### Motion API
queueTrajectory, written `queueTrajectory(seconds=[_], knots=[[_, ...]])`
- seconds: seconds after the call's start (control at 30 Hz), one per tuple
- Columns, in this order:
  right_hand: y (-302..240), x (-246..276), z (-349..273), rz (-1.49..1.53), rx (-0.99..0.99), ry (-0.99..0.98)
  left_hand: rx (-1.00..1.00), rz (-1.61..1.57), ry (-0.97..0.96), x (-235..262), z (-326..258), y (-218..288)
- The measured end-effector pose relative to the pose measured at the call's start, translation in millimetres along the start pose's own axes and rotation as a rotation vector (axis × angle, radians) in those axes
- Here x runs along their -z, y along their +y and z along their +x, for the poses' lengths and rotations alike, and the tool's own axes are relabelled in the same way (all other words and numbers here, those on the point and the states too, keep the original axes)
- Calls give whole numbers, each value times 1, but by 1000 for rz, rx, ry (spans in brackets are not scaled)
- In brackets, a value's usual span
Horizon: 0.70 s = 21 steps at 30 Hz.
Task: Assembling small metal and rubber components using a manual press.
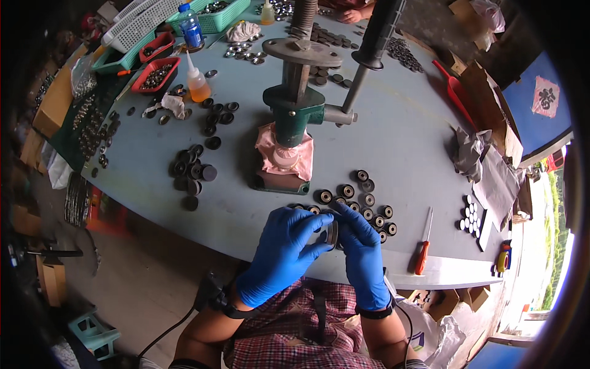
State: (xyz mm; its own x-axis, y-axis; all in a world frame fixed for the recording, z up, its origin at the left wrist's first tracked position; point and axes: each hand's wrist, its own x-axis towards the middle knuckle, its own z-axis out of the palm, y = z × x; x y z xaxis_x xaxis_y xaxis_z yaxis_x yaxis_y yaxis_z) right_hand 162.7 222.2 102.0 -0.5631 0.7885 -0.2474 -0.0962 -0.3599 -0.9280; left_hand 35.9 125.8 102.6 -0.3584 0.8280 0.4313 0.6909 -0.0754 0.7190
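Both hands wear blue gloves and meet over the near edge of the grey table. My left hand (284, 241) pinches a small round part with a shiny metal rim (332, 235) between thumb and fingers, its edge turned up. My right hand (364, 253) is closed against the other side of that part, its fingertips meeting the left ones. Just beyond the fingers sit several black round parts with brass-coloured centres (380, 220). A green hand press (291, 111) stands past them, pink cloth (284, 157) wrapped over its base and a black-handled lever (381, 31) raised to its right.
Black round caps (195, 172) lie in groups left of the press. A bottle of orange liquid (198, 85), red trays (155, 75) and green baskets (212, 18) stand at far left. A red-handled screwdriver (422, 257) and white discs (469, 218) lie right. Another person's hand (352, 16) is at the far edge.
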Motion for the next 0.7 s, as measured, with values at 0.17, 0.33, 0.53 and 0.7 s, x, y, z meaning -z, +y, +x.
queueTrajectory(seconds=[0.17, 0.33, 0.53, 0.7], knots=[[24, 60, 0, -124, 180, -634, -28, 111, -7, 0, 4, 0], [8, 34, -12, -4, -128, -251, -9, 71, -6, -7, -6, -8], [25, 27, 11, -272, -11, -293, 43, 51, -26, -15, -22, -30], [10, 57, 125, -978, 636, 23, 205, 61, 52, -3, -24, -56]])
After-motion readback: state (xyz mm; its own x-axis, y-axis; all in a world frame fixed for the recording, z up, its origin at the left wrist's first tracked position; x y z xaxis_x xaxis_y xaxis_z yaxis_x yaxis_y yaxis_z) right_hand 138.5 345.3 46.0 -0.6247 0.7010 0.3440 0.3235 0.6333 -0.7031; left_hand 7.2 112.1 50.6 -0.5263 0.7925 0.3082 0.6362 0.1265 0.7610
